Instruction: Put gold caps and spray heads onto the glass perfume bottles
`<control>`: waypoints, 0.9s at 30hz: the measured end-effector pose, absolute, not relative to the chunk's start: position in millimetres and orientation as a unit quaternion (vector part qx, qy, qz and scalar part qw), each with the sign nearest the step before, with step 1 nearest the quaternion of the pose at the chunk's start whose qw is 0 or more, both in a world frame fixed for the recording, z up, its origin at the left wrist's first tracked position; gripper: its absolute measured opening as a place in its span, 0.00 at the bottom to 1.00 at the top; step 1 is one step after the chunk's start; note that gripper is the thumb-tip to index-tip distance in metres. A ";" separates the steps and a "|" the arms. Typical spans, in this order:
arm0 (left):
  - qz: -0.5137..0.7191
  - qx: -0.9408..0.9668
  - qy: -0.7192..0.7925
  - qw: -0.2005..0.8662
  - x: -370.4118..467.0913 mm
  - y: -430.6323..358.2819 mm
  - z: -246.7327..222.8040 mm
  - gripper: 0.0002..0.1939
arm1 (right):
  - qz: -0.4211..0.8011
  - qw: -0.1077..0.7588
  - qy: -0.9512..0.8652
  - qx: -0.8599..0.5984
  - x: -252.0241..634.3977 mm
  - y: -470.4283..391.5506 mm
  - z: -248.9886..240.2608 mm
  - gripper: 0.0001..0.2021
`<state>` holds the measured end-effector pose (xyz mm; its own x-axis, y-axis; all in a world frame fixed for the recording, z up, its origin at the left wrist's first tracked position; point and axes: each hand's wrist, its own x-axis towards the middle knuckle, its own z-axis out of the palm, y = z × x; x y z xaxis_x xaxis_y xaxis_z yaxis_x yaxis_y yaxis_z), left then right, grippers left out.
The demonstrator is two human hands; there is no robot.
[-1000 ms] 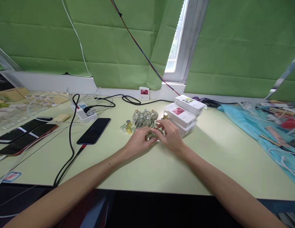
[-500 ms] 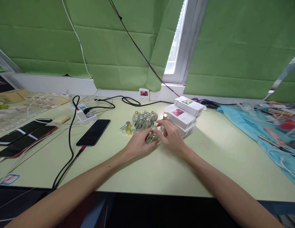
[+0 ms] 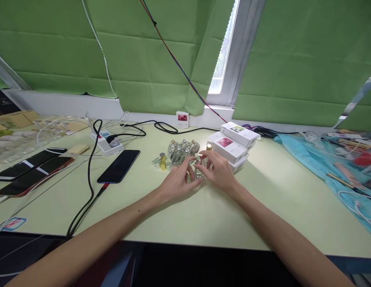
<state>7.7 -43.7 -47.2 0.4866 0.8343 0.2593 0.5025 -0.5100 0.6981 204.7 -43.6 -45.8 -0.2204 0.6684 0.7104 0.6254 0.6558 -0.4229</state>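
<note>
A clear glass perfume bottle (image 3: 199, 173) stands on the table between my hands, its top partly hidden by fingers. My right hand (image 3: 220, 170) pinches it near the top with thumb and forefinger. At the bottle's left side, my left hand (image 3: 180, 177) has its thumb and fingers apart, the tips close to the glass; whether they touch it is hard to tell. Just behind are several similar glass bottles (image 3: 183, 150) in a cluster. Gold and silver caps (image 3: 163, 165) lie to their left. Another gold-topped bottle (image 3: 209, 147) is partly hidden behind my right hand.
White boxes (image 3: 230, 148) are stacked at the right, and a small white box (image 3: 182, 119) stands by the wall. A phone (image 3: 119, 166) on a cable lies left, near a power strip (image 3: 107, 144). Blue plastic sheeting (image 3: 312, 165) with assorted items covers the right side.
The bottle has turned so a narrower side shows. My left hand has loosened, its fingers and thumb spreading apart. My right hand stays at the bottle's top. The view has shifted slightly.
</note>
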 end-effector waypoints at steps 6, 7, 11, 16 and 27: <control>0.312 0.816 0.397 0.281 8.5 -44.9 -47.0 0.30 | -0.035 0.461 -0.786 -0.411 206.1 -42.2 -46.2 0.10; 0.314 0.816 0.397 0.280 8.4 -44.9 -46.9 0.29 | -0.044 0.456 -0.787 -0.414 206.3 -41.9 -46.3 0.10; 0.316 0.814 0.405 0.270 8.0 -44.6 -48.0 0.27 | -0.072 0.446 -0.787 -0.420 208.4 -39.5 -46.6 0.08; 0.320 0.814 0.413 0.253 9.0 -45.4 -48.5 0.27 | -0.079 0.440 -0.801 -0.399 210.6 -39.5 -43.3 0.16; 0.423 0.784 0.412 0.192 8.1 -42.0 -47.6 0.17 | -0.061 0.317 -0.876 -0.358 218.7 -44.7 -33.0 0.31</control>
